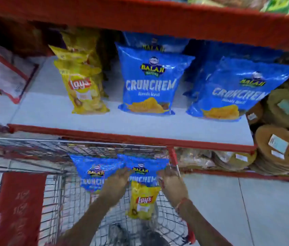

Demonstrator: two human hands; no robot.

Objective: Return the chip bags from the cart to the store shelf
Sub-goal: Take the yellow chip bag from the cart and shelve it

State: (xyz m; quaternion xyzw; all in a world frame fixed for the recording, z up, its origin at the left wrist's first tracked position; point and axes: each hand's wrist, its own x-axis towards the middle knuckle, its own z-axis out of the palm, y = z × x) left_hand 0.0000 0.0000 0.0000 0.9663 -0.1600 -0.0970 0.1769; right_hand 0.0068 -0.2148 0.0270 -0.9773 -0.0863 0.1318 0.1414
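Both hands (117, 181) grip blue "Balaji Crunchem" bag (142, 172) in cart (65, 148).

Cart (33, 153): wire basket, red trim, parked against the shelf (140, 126) front. Inside: blue Crunchem bag (144, 170) upright at the far right corner, second blue Crunchem bag (92, 173) just left of it, edges overlapping or touching, blur makes it hard to say which. Yellow Lay's bag (142, 199) sits below the right blue one, label up. Shelf is white deck, red lip. On it: yellow Lay's stack (81, 80) at left, blue Crunchem row (150, 80) centre, another blue Crunchem row (236, 89) right, tilted. All stand upright, faces out.
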